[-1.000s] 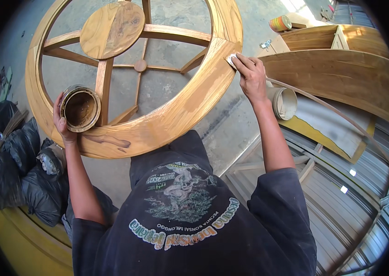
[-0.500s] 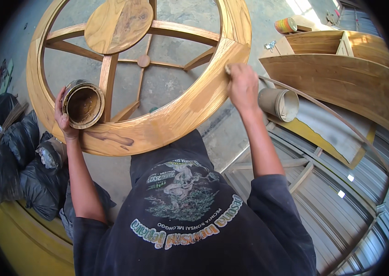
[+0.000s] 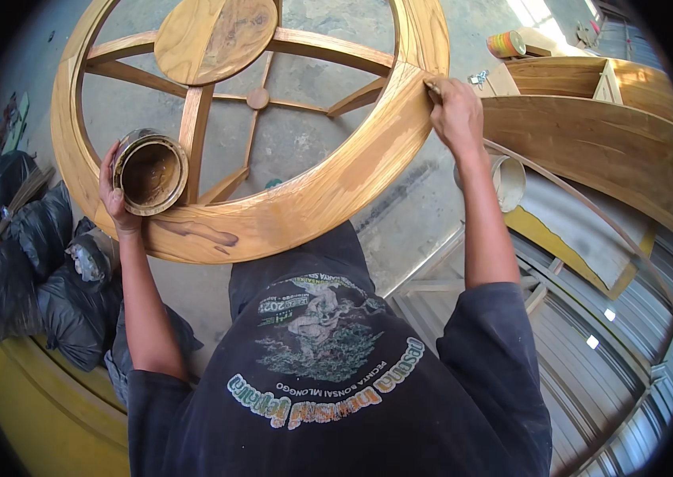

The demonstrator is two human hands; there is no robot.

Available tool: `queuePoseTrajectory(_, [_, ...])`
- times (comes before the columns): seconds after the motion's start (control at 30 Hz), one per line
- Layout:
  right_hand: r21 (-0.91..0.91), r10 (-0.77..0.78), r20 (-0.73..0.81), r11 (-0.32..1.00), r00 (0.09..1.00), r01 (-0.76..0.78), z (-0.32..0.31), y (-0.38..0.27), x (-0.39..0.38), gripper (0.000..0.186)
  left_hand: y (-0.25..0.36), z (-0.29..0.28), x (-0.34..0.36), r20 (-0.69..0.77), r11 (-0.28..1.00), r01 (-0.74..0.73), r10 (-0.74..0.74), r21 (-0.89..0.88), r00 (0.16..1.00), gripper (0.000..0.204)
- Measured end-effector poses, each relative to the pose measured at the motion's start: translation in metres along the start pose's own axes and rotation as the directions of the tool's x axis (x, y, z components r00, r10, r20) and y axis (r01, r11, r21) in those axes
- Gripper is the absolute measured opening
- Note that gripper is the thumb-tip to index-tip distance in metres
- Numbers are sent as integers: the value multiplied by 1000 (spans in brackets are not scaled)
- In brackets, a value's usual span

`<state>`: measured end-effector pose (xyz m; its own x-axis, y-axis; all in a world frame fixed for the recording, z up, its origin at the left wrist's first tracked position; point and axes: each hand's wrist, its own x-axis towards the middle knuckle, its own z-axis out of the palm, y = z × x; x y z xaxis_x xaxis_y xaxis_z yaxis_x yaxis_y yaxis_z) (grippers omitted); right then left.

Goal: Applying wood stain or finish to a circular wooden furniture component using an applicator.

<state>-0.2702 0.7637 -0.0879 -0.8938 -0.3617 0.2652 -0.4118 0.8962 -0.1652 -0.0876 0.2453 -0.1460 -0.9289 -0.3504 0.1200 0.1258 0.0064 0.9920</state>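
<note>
My left hand [image 3: 116,193] is wrapped round the side of an open tin can [image 3: 150,175], tilted so its brown-coated inside shows. The can is over the near left part of a round wooden table frame [image 3: 273,228], which has a wide ring, spokes and a round centre disc [image 3: 215,36]. At the ring's right outer edge, my right hand [image 3: 457,115] is closed in a pinch on something small and pale that sticks out past the fingertips; its kind I cannot make out. Wet-looking, glossy patches lie on the ring's wood near that hand.
Black plastic bags [image 3: 6,290] are heaped at the left. Curved wooden furniture parts [image 3: 591,139] stand at the right, with a pale bucket [image 3: 509,183] partly behind my right forearm. A striped can [image 3: 505,44] lies farther back. Corrugated metal sheets [image 3: 559,358] cover the lower right.
My right hand has moved right and farther away along the ring's edge. My left hand still holds the can; the view has shifted slightly.
</note>
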Motion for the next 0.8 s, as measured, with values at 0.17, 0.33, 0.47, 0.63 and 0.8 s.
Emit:
queuePoseTrajectory(0.17, [26, 103, 56, 994, 993, -105, -12, -73, -55, 29, 0, -2, -1, -10, 1000, -1, 1, 6, 1000, 95])
queuePoseTrajectory(0.33, [211, 113, 97, 969, 989, -131, -30, -65, -73, 27, -1, -1, -2, -27, 996, -16, 19, 88, 999, 96])
queuePoseTrajectory(0.47, [554, 570, 157, 625, 807, -550, -35, -45, -89, 18, -3, -4, -1, -34, 995, -38, 41, 91, 999, 95])
queuePoseTrajectory(0.63, [84, -188, -94, 977, 978, 196, -25, -29, -83, 41, -4, -7, 0, 33, 997, -33, 31, 65, 999, 92])
queuePoseTrajectory(0.8, [55, -151, -46, 987, 987, 154, -15, -22, -76, 47, -4, -3, 3, 42, 998, -38, 36, 57, 998, 91])
